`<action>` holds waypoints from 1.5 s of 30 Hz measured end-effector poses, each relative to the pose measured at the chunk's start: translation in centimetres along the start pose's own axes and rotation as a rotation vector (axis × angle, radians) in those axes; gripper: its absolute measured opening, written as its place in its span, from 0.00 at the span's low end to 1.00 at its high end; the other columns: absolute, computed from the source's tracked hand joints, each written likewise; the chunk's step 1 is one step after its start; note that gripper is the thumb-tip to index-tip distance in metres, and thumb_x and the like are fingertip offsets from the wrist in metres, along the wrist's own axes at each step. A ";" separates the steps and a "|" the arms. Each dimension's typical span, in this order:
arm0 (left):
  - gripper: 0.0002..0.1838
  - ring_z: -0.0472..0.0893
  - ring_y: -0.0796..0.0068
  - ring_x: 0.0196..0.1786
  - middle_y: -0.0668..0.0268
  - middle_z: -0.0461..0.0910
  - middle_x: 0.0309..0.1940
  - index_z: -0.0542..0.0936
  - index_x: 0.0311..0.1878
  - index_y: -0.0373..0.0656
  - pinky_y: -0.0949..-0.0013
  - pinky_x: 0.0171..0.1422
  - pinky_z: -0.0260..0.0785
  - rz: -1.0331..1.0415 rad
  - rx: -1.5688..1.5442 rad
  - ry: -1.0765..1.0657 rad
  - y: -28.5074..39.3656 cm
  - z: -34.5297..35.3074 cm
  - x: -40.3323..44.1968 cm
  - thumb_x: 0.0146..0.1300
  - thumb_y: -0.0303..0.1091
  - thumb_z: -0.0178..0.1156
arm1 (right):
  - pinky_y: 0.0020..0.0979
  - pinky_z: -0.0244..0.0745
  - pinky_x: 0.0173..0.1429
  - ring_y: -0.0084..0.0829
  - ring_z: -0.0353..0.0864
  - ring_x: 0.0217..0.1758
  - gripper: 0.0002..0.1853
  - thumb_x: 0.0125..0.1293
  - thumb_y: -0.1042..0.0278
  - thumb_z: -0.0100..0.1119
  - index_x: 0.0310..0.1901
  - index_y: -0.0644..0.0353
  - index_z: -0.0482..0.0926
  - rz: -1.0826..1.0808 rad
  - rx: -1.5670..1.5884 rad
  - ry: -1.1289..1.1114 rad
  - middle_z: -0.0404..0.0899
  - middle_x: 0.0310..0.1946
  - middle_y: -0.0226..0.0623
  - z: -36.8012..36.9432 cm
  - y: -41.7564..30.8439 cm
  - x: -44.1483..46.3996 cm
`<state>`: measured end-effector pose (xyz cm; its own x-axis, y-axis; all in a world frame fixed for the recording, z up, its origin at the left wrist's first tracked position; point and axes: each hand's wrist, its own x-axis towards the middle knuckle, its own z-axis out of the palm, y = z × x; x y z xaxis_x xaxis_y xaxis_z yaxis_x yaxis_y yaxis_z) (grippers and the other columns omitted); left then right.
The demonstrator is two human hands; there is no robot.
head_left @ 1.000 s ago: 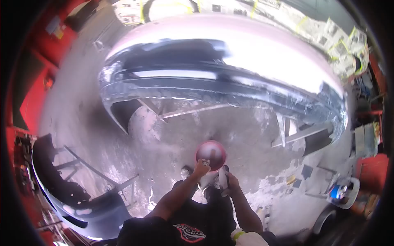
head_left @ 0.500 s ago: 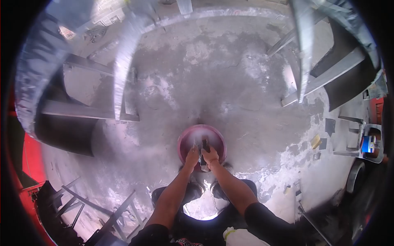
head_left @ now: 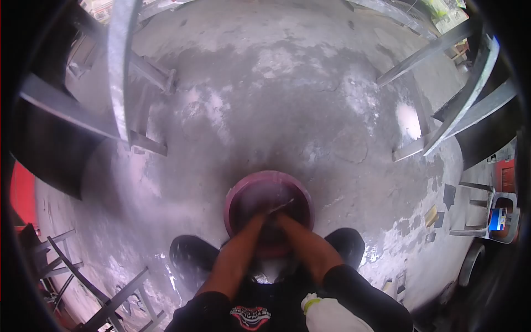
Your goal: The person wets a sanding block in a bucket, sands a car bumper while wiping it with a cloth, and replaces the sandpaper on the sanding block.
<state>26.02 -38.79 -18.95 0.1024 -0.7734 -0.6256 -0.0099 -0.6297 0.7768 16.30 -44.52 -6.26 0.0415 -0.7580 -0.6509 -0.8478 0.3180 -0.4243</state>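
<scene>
A round pinkish-purple basin (head_left: 238, 191) stands on the floor between my knees. Both of my hands are down inside it, close together near its middle. My left hand (head_left: 259, 217) is dim there, and its fingers cannot be made out. Beside it, my right hand (head_left: 279, 217) is just as blurred, with its fingers hidden in the shadow of the basin. A thin pale edge of something (head_left: 282, 206) shows just above the hands; what it belongs to is too unclear to tell.
Metal stand legs (head_left: 119, 72) and curved dark panels reach in at the upper left and right. A grey chair (head_left: 504, 235) with a blue-and-white can (head_left: 497, 219) is at the right, near a tyre (head_left: 471, 264). Another metal frame (head_left: 124, 293) stands at lower left.
The view has dropped closer to the basin. Both hands have gone deeper into it, and the dark and pale items seen in them earlier are now mostly hidden.
</scene>
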 end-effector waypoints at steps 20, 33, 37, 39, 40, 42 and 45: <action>0.46 0.77 0.63 0.64 0.51 0.77 0.60 0.59 0.75 0.33 0.62 0.67 0.71 0.540 0.366 -0.126 27.1 -3.2 -11.9 0.60 0.40 0.74 | 0.35 0.82 0.51 0.36 0.85 0.49 0.28 0.70 0.58 0.55 0.68 0.63 0.72 -0.205 1.232 -0.699 0.82 0.54 0.41 -19.3 -2.4 -6.8; 0.15 0.83 0.72 0.40 0.60 0.83 0.38 0.85 0.53 0.40 0.70 0.47 0.75 0.596 0.413 0.076 30.5 -4.2 -11.1 0.71 0.40 0.63 | 0.35 0.84 0.43 0.36 0.87 0.40 0.26 0.78 0.49 0.51 0.65 0.61 0.71 -0.266 1.320 -0.611 0.84 0.45 0.45 -20.0 -3.7 -9.6; 0.19 0.82 0.74 0.46 0.63 0.84 0.44 0.79 0.64 0.40 0.72 0.54 0.75 0.231 -0.289 -0.145 30.5 -3.9 -11.3 0.74 0.38 0.60 | 0.39 0.86 0.50 0.41 0.88 0.45 0.27 0.78 0.47 0.50 0.66 0.63 0.71 -0.310 1.346 -0.717 0.83 0.52 0.47 -20.5 -3.0 -9.0; 0.23 0.82 0.74 0.50 0.63 0.83 0.49 0.74 0.68 0.40 0.71 0.57 0.75 0.341 -0.168 -0.218 30.8 -3.9 -11.3 0.73 0.37 0.61 | 0.41 0.86 0.50 0.43 0.88 0.46 0.29 0.79 0.45 0.48 0.66 0.63 0.70 -0.244 1.525 -0.700 0.82 0.53 0.49 -20.6 -2.8 -9.0; 0.28 0.81 0.73 0.53 0.63 0.81 0.54 0.70 0.72 0.39 0.70 0.60 0.74 0.443 -0.036 -0.286 31.0 -4.0 -11.3 0.72 0.35 0.63 | 0.41 0.86 0.50 0.43 0.88 0.46 0.29 0.79 0.45 0.48 0.66 0.63 0.70 -0.244 1.517 -0.699 0.82 0.53 0.49 -20.4 -2.6 -8.4; 0.31 0.80 0.74 0.56 0.62 0.79 0.58 0.67 0.74 0.39 0.69 0.62 0.74 0.441 -0.125 -0.373 31.7 -3.6 -12.3 0.71 0.32 0.65 | 0.40 0.85 0.51 0.44 0.87 0.45 0.33 0.78 0.41 0.45 0.66 0.65 0.71 -0.263 1.636 -0.878 0.83 0.48 0.51 -19.7 -1.7 -7.0; 0.37 0.78 0.75 0.59 0.61 0.75 0.64 0.63 0.76 0.38 0.69 0.62 0.74 0.418 -0.185 -0.452 32.9 -3.7 -13.1 0.67 0.29 0.68 | 0.42 0.85 0.54 0.46 0.87 0.47 0.36 0.76 0.37 0.47 0.67 0.65 0.70 -0.154 1.691 -0.798 0.83 0.50 0.50 -20.4 -2.7 -8.4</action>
<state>28.00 -49.12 15.05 -0.3025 -0.9309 -0.2047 0.2173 -0.2764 0.9361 7.52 -50.59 13.22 0.6841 -0.5803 -0.4419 0.5166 0.8132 -0.2681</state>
